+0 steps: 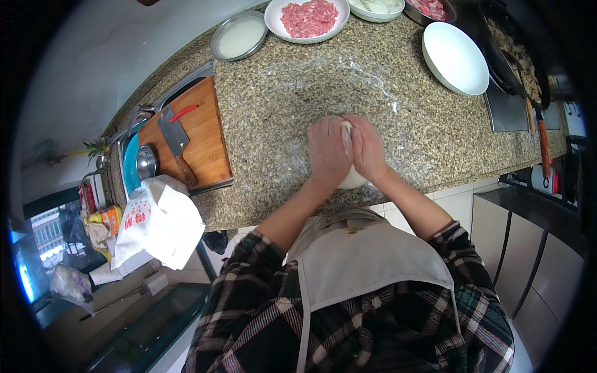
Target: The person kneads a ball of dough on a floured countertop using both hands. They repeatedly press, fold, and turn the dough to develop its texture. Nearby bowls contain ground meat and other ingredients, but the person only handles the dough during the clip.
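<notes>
A pale lump of dough (353, 180) lies on the granite countertop (275, 112) near its front edge. Both of my hands are pressed together around its far part, covering much of it. My left hand (330, 149) is on the left side, fingers curled over the dough. My right hand (368, 148) closes on it from the right, with a bit of dough showing between the two. White flour (368, 77) is smeared over the stone beyond my hands.
A cleaver (174, 133) and red chili (183, 113) lie on a wooden cutting board (210, 140) at left, beside a white sack (158, 224). Minced meat (309, 17) fills a far bowl. An empty-looking white bowl (454, 58) and wok (501, 60) stand right.
</notes>
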Demonstrator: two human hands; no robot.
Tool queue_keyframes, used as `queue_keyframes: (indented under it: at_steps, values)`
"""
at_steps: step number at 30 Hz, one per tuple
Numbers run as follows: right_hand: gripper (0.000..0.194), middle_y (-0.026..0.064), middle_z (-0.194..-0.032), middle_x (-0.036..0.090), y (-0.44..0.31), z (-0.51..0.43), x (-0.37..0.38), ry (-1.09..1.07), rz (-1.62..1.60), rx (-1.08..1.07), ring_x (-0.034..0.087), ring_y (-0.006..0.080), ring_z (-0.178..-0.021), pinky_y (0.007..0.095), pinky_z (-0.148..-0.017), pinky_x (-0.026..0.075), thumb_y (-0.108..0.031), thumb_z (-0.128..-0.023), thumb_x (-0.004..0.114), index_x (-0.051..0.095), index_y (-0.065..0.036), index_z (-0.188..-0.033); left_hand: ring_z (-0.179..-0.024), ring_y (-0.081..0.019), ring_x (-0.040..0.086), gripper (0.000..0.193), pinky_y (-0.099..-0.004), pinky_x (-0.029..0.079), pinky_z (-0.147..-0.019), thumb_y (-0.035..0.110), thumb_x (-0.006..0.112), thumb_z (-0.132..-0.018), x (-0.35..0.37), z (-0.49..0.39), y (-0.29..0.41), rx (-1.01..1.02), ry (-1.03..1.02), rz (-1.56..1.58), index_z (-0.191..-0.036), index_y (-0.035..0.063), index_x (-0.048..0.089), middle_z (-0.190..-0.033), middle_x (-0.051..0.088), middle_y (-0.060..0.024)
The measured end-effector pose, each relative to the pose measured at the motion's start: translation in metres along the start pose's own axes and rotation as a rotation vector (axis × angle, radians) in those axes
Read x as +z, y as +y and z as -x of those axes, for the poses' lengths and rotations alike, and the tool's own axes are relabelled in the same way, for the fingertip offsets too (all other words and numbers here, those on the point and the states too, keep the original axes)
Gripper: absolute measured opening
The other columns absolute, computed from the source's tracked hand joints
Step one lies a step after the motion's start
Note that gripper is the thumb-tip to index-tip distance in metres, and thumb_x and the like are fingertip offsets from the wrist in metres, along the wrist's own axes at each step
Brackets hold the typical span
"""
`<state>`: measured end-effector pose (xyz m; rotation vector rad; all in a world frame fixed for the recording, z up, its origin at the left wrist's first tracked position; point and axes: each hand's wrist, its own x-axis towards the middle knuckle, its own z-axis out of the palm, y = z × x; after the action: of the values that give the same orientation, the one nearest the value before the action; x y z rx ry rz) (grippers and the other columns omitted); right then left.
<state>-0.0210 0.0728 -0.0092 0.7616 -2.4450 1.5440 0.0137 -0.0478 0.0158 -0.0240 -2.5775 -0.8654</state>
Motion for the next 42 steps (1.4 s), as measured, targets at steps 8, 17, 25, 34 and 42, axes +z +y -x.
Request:
queue_keyframes:
  at_steps: [8, 17, 25, 34, 42]
  values:
    - [0.024, 0.0205, -0.079, 0.063, 0.02, -0.069, 0.018, -0.043, 0.277, 0.164, 0.062, 0.0422, -0.071, 0.0544, -0.064, 0.048, -0.019, -0.097, 0.047, 0.058, -0.004, -0.082, -0.079, -0.0442, 0.061, 0.03, -0.0545, 0.046, -0.074, 0.024, 0.042, -0.1, 0.019, -0.069, -0.044, -0.26, -0.191, -0.06, -0.091, 0.0019, 0.061, -0.081, 0.064, -0.023]
    - [0.037, 0.0239, -0.087, 0.069, 0.004, -0.106, 0.031, -0.252, 0.46, 0.249, 0.067, 0.044, -0.083, 0.0546, -0.078, 0.052, -0.031, -0.098, 0.043, 0.067, -0.004, -0.088, -0.087, -0.041, 0.066, 0.039, -0.05, 0.05, -0.079, 0.032, 0.043, -0.101, 0.013, -0.084, -0.082, -0.333, -0.159, 0.106, -0.099, 0.0005, 0.066, -0.093, 0.067, -0.0259]
    - [0.045, 0.0223, -0.146, 0.042, -0.05, 0.016, -0.013, -0.165, 0.168, -0.19, 0.038, 0.0432, -0.135, 0.0534, -0.11, 0.031, -0.021, -0.094, 0.056, 0.053, -0.008, -0.136, -0.113, -0.0312, 0.056, 0.03, -0.0386, 0.044, -0.094, 0.022, 0.054, -0.098, -0.056, 0.023, -0.034, -0.008, -0.016, 0.264, -0.122, 0.0067, 0.064, -0.132, 0.054, -0.0192]
    - [0.042, 0.0246, -0.131, 0.056, -0.014, 0.038, -0.019, 0.06, -0.038, -0.079, 0.055, 0.0429, -0.12, 0.0444, -0.103, 0.044, -0.021, -0.101, 0.037, 0.047, 0.001, -0.137, -0.119, -0.0366, 0.05, 0.045, -0.0506, 0.034, -0.1, 0.029, 0.045, -0.097, -0.012, 0.039, 0.037, 0.075, -0.021, 0.157, -0.134, 0.0019, 0.05, -0.135, 0.049, -0.0197]
    - [0.026, 0.022, -0.084, 0.063, 0.018, -0.032, -0.004, 0.129, 0.202, 0.168, 0.062, 0.0429, -0.069, 0.0521, -0.061, 0.049, -0.021, -0.101, 0.043, 0.063, -0.006, -0.093, -0.092, -0.0418, 0.059, 0.019, -0.0507, 0.044, -0.08, 0.019, 0.048, -0.095, 0.03, -0.05, -0.009, -0.092, -0.102, 0.065, -0.094, 0.0037, 0.059, -0.092, 0.061, -0.0207]
